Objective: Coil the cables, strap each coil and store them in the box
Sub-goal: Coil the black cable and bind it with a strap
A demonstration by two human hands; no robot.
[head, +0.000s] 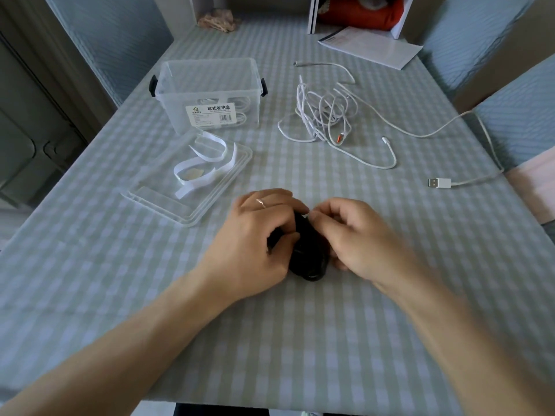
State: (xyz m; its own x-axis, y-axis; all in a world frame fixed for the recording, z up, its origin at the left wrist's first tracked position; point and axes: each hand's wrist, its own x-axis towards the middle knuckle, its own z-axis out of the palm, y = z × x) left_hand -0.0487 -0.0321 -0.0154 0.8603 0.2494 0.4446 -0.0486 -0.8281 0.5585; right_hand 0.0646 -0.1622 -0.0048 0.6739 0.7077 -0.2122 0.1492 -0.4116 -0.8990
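A coiled black cable (309, 253) lies between both hands near the middle of the table. My left hand (258, 235) grips its left side with curled fingers. My right hand (351, 238) pinches the coil's top with thumb and fingers; much of the coil is hidden. The clear plastic box (207, 70) stands open at the back left with white coils inside. Its lid (210, 202) lies in front of it, holding white straps (204, 163). A tangle of white cables (324, 115) sits to the right of the box.
A white USB plug (439, 182) with its cable trails off the table's right edge. White papers (372, 46) and a white shelf with a red item (360, 10) are at the back right. Upholstered chairs stand along both sides.
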